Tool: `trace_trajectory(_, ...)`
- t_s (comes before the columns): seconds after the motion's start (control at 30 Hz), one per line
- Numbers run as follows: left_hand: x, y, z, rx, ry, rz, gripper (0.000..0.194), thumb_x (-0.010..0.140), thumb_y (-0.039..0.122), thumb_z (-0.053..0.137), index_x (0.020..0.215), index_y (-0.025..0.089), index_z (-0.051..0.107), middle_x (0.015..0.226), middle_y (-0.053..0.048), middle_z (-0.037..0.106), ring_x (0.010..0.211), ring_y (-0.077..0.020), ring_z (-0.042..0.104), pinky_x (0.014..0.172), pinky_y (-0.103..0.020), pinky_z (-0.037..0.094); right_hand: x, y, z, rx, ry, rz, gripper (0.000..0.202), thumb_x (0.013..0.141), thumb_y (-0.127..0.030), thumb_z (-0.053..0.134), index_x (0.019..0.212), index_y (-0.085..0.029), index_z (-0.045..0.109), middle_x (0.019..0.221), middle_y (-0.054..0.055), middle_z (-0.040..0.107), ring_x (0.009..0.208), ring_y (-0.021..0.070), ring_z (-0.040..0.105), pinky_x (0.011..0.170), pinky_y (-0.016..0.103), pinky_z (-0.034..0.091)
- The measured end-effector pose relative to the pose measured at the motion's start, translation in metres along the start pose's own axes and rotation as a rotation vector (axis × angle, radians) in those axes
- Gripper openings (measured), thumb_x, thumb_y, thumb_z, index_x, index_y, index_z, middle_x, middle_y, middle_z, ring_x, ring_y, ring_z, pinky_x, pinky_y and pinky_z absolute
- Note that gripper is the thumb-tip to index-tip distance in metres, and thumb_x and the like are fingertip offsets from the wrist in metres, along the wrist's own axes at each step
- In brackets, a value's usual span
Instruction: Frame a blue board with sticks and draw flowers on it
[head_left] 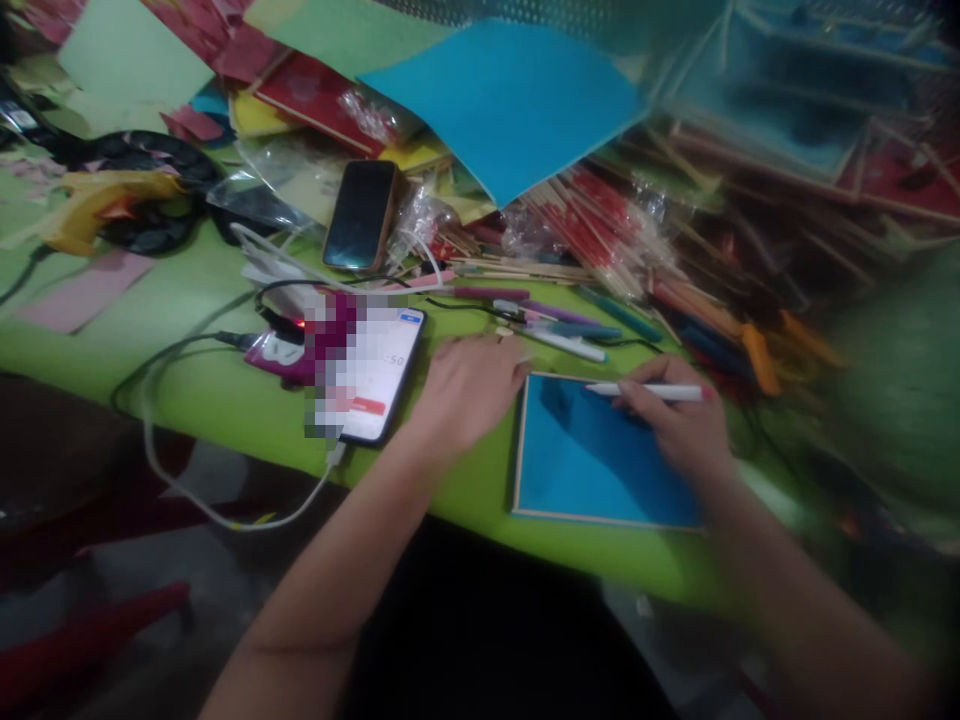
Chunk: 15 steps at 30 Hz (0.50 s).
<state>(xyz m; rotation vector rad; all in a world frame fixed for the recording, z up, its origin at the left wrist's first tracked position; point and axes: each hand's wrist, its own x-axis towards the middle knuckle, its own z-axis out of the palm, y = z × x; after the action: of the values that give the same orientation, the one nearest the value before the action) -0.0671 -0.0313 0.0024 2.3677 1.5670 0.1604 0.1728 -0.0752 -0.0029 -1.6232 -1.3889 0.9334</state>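
Note:
A blue square panel edged with thin wooden strips lies flat near the table's front edge. Over its upper right part, my right hand grips a white marker with a pink end, held almost level with its tip to the left above the blue surface. My left hand rests palm down on the green table, just left of the panel's upper left corner. Its fingers reach forward, with nothing seen in them. Just beyond it lie a white marker with a blue tip and several coloured pens.
A lit phone on a white cable lies left of my left hand, beside a purple power strip. Behind are a dark phone, a bundle of sticks and blue paper. A yellow glue gun lies far left.

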Motion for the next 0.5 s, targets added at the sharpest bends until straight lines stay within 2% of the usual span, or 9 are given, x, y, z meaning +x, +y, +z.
trace_trajectory(0.3,0.0,0.0007,0.0015,0.001,0.0,0.009,0.027,0.106,0.026,0.045,0.1,0.019,0.071,0.094,-0.011,0.077,0.085,-0.0289,0.073,0.091,-0.049,0.056,-0.0009,0.0011,-0.0001,-0.015,-0.006,-0.008,0.025,0.08,-0.045,0.08,0.072,-0.027,0.064,0.063,0.0,0.071,0.059,0.0198,0.064,0.055,0.033,0.051)
trace_trajectory(0.5,-0.0001,0.0014,0.0013,0.006,-0.005,0.004,0.027,0.106,0.027,0.045,0.098,0.019,0.07,0.095,-0.011,0.077,0.084,-0.0288,0.073,0.089,-0.048,0.056,-0.0011,0.0006,0.0,-0.022,-0.014,-0.01,0.021,0.082,-0.041,0.079,0.074,-0.027,0.065,0.067,0.0,0.072,0.063,0.0197,0.067,0.059,0.032,0.053)
